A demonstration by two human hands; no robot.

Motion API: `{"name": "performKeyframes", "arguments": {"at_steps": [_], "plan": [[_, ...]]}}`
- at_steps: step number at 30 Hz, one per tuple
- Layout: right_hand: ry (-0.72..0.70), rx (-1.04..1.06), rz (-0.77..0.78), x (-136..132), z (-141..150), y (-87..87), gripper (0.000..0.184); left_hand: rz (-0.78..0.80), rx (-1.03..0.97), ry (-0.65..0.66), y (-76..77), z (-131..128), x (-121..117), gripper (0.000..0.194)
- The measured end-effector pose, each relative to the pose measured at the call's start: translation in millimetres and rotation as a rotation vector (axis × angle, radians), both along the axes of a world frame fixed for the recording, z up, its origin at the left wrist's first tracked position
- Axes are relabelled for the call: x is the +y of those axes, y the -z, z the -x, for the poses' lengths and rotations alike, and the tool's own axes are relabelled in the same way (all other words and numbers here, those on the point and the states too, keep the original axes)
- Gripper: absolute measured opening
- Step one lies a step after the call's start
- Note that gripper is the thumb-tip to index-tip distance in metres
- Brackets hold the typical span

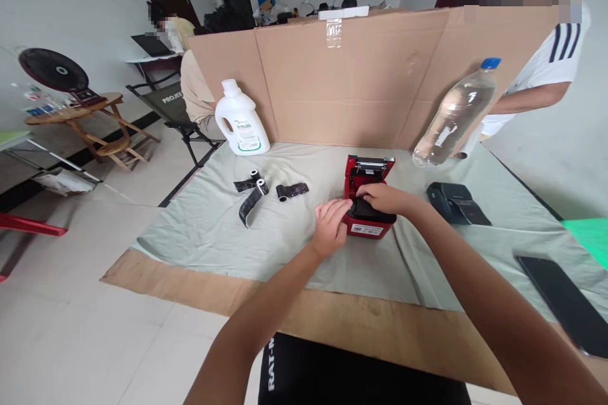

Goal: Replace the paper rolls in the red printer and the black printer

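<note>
A small red receipt printer (373,230) stands on the cloth with its lid raised. My left hand (329,228) rests against the printer's left side, fingers stretched out and holding nothing. From the right, my right hand (384,197) reaches into the open compartment with its fingers bent together. Its fingertips are partly hidden there, and I cannot make out what they grip. Left of the printer lie a black-coated paper roll (291,192) with a loose end, a second roll (253,204) partly unwound, and a third roll (247,183) behind it.
A white jug (242,120) stands back left, a large clear bottle (456,117) back right. On the right lie a black handheld device (456,202) and a phone (565,304). A cardboard screen (332,76) closes off the back. One person (546,76) stands behind it; others sit left.
</note>
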State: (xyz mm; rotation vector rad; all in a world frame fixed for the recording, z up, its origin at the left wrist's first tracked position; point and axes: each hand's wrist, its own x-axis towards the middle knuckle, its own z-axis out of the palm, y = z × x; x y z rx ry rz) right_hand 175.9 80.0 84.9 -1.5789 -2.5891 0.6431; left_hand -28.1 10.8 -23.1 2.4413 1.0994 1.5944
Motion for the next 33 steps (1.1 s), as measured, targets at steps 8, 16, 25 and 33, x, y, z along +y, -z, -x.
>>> {"name": "performKeyframes", "arguments": {"at_steps": [8, 16, 25, 33], "plan": [[-0.008, -0.3, -0.01, 17.8, 25.0, -8.4, 0.033, 0.029, 0.011, 0.017, 2.7, 1.5, 0.8, 0.058], [0.118, -0.43, -0.097, 9.1, 43.0, -6.8, 0.026, 0.066, 0.027, 0.011, 2.5, 2.5, 2.2, 0.059], [0.109, -0.416, -0.209, -10.4, 23.0, -21.9, 0.026, 0.032, -0.022, 0.043, 1.0, 2.8, 2.3, 0.058], [0.011, -0.448, -0.124, 5.9, 17.7, -15.7, 0.029, 0.056, -0.03, 0.056, -1.1, 3.0, 1.5, 0.057]]}}
